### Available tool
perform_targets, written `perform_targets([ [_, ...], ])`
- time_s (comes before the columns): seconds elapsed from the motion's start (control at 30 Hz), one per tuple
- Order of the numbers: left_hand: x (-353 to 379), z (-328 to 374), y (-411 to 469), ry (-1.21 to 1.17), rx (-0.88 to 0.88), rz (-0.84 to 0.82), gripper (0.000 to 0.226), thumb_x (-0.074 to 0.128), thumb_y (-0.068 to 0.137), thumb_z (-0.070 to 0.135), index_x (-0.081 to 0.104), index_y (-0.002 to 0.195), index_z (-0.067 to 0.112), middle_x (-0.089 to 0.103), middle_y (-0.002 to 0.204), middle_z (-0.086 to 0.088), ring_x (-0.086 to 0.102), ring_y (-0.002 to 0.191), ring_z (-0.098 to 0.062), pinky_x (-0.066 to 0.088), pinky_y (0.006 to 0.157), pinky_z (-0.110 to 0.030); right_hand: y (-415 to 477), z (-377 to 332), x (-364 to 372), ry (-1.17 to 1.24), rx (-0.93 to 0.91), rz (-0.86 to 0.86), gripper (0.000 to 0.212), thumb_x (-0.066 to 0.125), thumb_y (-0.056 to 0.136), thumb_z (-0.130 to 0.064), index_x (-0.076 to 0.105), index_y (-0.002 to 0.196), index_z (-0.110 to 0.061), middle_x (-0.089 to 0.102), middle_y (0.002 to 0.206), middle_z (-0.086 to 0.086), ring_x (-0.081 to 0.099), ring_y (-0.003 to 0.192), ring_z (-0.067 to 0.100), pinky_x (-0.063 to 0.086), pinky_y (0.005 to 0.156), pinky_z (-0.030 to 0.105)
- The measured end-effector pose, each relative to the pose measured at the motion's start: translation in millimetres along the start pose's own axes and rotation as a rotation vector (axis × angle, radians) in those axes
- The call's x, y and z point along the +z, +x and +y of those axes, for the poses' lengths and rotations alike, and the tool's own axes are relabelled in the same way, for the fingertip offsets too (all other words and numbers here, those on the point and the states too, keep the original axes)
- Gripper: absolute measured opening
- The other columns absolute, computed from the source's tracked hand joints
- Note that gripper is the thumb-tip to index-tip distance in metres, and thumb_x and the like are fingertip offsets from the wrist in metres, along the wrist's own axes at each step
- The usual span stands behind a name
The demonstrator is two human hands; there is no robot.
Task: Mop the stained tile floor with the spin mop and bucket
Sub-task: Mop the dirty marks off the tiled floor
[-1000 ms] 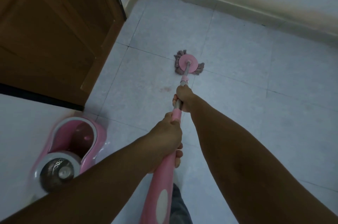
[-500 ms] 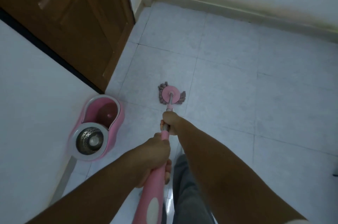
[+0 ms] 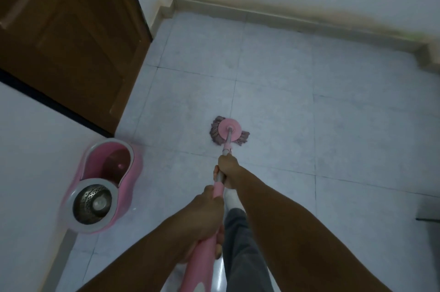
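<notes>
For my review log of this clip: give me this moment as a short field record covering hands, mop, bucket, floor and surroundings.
right hand: shut on the metal part of the mop pole, farther down
left hand: shut on the pink handle, nearer the body
mop head: flat on the tile floor, pink disc up, strands spread beside a grout line
bucket: pink, on the floor left of the person, steel spinner basket at its near end
door: brown wood, upper left
stain: none clearly visible on the floor; discolouration runs along the skirting
</notes>
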State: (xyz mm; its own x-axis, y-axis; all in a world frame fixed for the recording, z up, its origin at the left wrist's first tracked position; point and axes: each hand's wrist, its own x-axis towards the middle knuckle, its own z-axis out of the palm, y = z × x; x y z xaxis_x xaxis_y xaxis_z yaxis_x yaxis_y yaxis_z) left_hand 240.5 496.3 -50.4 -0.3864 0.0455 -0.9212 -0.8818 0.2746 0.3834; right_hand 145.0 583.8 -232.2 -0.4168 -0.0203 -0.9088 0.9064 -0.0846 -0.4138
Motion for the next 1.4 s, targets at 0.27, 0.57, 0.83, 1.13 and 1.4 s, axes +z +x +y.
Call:
perform_targets([
  [0.27,20,129,105,-0.086,-0.002,0.056,0.028,0.039,0.102,0.043,0.041,0.128,0.033,0.056,0.081,-0.011,0.054,0.059,-0.018,0.05,0.057,-0.032,107,-143,-51,0.038,-0.039,0.007,0.048,0.028,0.102,-0.011,0.022,0.149,-0.024,0.043,0.066,0.007,0.042,0.053,0.014,0.041,0.046,0.026],
  [0.57,16,313,241,-0.217,0.052,0.029,0.011,0.039,0.103,0.036,0.038,0.114,0.04,0.054,0.081,-0.011,0.051,0.05,-0.015,0.047,0.04,-0.022,242,-338,-85,0.027,-0.11,0.019,0.027,0.03,0.105,-0.019,0.038,0.131,-0.018,0.043,0.068,0.005,0.041,0.053,0.013,0.04,0.044,0.022],
  [0.83,-11,372,299,-0.283,0.03,0.043,0.016,0.042,0.102,0.035,0.042,0.118,0.035,0.054,0.077,-0.01,0.05,0.05,-0.014,0.047,0.042,-0.02,311,-400,-70,-0.002,-0.103,0.036,0.032,0.031,0.104,-0.025,0.041,0.133,-0.019,0.04,0.06,0.003,0.038,0.049,0.011,0.036,0.034,0.013],
  [1.13,-24,286,249,-0.281,-0.083,0.045,0.029,0.041,0.101,0.042,0.047,0.124,0.026,0.057,0.082,-0.011,0.053,0.053,-0.016,0.048,0.046,-0.025,265,-308,-35,-0.106,0.012,-0.011,0.037,0.031,0.105,-0.026,0.037,0.14,-0.019,0.042,0.064,0.004,0.039,0.05,0.012,0.04,0.041,0.018],
  [1.4,-68,165,110,-0.255,-0.193,0.024,0.036,0.044,0.1,0.045,0.053,0.086,0.014,0.057,0.069,-0.011,0.051,0.05,-0.017,0.047,0.048,-0.024,138,-167,40,-0.037,0.117,-0.041,0.03,0.031,0.104,-0.03,0.041,0.128,-0.014,0.041,0.066,0.006,0.039,0.052,0.013,0.038,0.041,0.018],
])
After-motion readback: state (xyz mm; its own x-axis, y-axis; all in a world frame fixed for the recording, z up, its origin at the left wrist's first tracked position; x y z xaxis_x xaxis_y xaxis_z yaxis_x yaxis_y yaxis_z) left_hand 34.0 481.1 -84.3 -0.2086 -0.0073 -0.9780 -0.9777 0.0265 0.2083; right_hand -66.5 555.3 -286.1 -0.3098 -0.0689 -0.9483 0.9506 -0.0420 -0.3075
